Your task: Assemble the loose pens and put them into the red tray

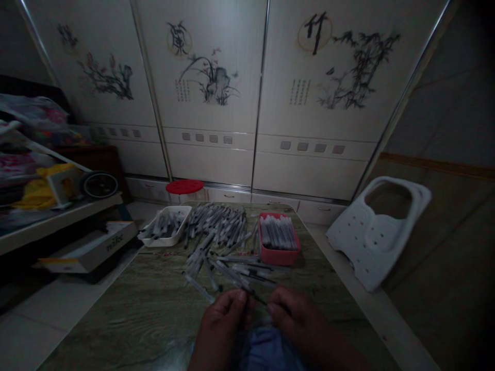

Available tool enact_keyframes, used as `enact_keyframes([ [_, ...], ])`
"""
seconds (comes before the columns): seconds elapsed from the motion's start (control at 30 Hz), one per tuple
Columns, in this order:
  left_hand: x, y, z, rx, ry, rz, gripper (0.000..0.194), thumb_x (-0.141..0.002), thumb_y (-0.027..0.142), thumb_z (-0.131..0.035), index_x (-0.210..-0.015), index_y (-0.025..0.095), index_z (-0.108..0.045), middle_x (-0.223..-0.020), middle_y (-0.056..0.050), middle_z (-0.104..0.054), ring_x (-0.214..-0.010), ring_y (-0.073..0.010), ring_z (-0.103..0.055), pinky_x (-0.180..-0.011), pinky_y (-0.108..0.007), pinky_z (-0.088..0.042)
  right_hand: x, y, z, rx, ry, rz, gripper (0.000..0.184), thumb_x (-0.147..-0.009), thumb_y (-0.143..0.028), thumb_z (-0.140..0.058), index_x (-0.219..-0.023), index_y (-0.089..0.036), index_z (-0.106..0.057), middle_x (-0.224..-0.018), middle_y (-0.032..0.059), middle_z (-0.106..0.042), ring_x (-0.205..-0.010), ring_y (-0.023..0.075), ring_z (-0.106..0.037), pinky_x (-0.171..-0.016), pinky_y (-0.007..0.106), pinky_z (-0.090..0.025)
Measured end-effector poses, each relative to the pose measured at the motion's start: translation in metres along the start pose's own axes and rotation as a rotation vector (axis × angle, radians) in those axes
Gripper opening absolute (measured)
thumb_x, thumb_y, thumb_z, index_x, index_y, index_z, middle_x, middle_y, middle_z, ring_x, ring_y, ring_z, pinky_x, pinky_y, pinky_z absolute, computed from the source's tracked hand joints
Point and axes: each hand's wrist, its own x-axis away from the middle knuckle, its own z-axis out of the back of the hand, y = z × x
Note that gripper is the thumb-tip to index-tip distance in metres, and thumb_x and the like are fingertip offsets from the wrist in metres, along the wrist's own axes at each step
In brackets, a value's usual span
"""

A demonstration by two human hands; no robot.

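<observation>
The left hand [221, 323] had its fingers [240, 296] clenched on a thin dark pen refill [246, 312], its long axis pointing toward 12 o'clock. The right hand [297, 317] curled close by at 3 o'clock, its grasp impossible to tell.

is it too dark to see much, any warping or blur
In the head view, the light is dim and the corners fall nearly black; the left hand and right hand are shadowed and soft in detail, and the wide lens bends the cabinet doors.
</observation>
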Motion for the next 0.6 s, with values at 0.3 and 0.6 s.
enact_keyframes([
  [0.3, 0.000, 0.008, 0.006, -0.352, 0.211, -0.158, 0.042, -0.091, 0.058, -0.068, -0.108, 0.020, -0.076, -0.102, -0.009, -0.081, -0.097, -0.0286, -0.074, -0.085, -0.039, -0.057, 0.019, 0.041, 0.059, -0.380, 0.203, -0.193, 0.030, -0.093, -0.046, -0.062, -0.114, -0.025, -0.065, -0.068, -0.0077, -0.053, -0.061, 0.0150, -0.049, -0.056, 0.026, -0.035],
  [0.6, 0.007, -0.007, -0.006, -0.805, 0.097, -0.361, 0.032, -0.099, 0.048, -0.060, -0.111, 0.024, -0.078, -0.113, -0.010, -0.080, -0.108, -0.0304, -0.073, -0.098, -0.042, -0.055, 0.048, 0.042, 0.099, -0.569, 0.300, -0.183, 0.034, -0.088, -0.045, -0.077, -0.115, -0.023, -0.075, -0.098, 0.0026, -0.075, -0.090, 0.0207, -0.066, -0.080, 0.032, -0.050],
])
